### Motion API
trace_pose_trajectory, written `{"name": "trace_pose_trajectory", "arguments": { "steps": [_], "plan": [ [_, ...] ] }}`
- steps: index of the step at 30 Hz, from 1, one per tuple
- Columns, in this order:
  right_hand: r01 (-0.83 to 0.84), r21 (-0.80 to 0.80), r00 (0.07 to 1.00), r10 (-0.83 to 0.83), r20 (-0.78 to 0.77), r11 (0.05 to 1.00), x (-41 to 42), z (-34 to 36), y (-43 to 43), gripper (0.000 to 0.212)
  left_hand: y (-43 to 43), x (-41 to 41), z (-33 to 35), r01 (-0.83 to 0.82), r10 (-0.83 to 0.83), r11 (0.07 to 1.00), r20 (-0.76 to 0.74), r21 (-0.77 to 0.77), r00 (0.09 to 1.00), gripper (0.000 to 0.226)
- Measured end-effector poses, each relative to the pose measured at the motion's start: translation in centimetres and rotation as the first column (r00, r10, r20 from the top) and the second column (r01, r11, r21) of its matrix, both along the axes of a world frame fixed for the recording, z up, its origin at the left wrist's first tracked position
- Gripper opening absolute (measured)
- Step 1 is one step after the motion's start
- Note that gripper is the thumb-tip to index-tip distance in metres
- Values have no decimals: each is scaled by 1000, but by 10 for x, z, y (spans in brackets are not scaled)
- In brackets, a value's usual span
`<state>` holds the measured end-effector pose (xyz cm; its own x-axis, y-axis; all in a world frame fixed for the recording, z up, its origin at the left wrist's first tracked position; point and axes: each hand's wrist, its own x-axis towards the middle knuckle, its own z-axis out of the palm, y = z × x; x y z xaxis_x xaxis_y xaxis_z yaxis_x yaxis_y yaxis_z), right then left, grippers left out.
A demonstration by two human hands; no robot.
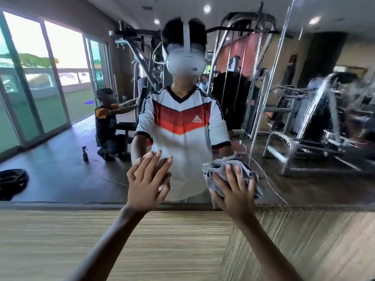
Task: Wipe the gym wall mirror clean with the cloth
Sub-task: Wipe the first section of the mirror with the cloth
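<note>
Right grip: your right hand [233, 191] lies over the cloth [212, 169] with fingers spread and nearly straight, pressing it flat to the glass rather than clenching it.
Cloth: grey and bunched, at lower centre-right of the frame, just above the mirror's bottom edge. Its long axis runs from upper left down to lower right, and folds spill out past your fingertips and little finger.
Left grip: your left hand [146, 185] holds nothing. Its palm and straight fingers rest on the glass, just left of the cloth and apart from it.
Mirror: the mirror [60, 175] fills the upper part of the frame, with wet streaks [324, 110] smearing its right side.
Container: a dark spray bottle [85, 154] stands upright on the reflected floor at left – you cannot tell what is in it.
Reflection: a crouching person [107, 126] sits beside the bottle, facing gym machines.
Below: a striped wooden panel [60, 240] runs under the mirror.
</note>
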<state>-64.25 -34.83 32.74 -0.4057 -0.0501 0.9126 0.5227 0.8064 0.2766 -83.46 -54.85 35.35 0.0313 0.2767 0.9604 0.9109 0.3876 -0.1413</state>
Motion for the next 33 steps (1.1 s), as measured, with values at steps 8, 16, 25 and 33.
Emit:
{"name": "trace_pose_trajectory", "arguments": {
  "steps": [8,16,25,33],
  "plan": [
    [-1,-95,970,-23,-244,995,-47,145,-35,57,20,14,75,-7,8,997,-17,71,1000,52],
    [11,43,996,-7,-91,999,-17,115,-11,54,18,10,130,-41,39,996,32,84,999,54],
    [-10,-82,971,-10,-238,997,-64,198,-49,58,26,4,138,-169,182,972,-66,166,981,56],
    [87,-47,971,-95,-219,995,-8,172,10,60,29,4,137,-184,203,963,-78,197,976,57]
  ]
}}
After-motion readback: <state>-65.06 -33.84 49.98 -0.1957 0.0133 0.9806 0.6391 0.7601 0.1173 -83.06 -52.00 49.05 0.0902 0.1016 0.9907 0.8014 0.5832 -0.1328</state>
